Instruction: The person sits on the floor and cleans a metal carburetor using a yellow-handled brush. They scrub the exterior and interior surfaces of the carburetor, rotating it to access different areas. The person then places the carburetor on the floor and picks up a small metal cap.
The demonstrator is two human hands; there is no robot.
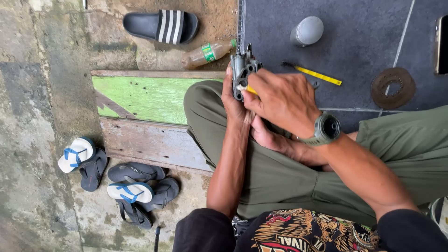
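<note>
Head view: left hand (pixel 234 100) clamps a grey metal part (pixel 242 70) upright over the knee, steadying it while right hand (pixel 282 100) pinches a yellow-handled tool (pixel 248 88) against it.

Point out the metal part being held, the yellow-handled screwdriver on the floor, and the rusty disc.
metal part (pixel 241 70), head view, grey body.
yellow-handled screwdriver (pixel 318 74), head view, handle.
rusty disc (pixel 407 87), head view, outer ring.

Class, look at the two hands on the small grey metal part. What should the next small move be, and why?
Probably a slow turn of the yellow-handled tool while it stays pressed into the small grey metal part. The right hand grips the tool with its tip at the part, and the left hand braces the part from behind above the knee, so both look set for driving. What the tip meets is hidden.
</note>
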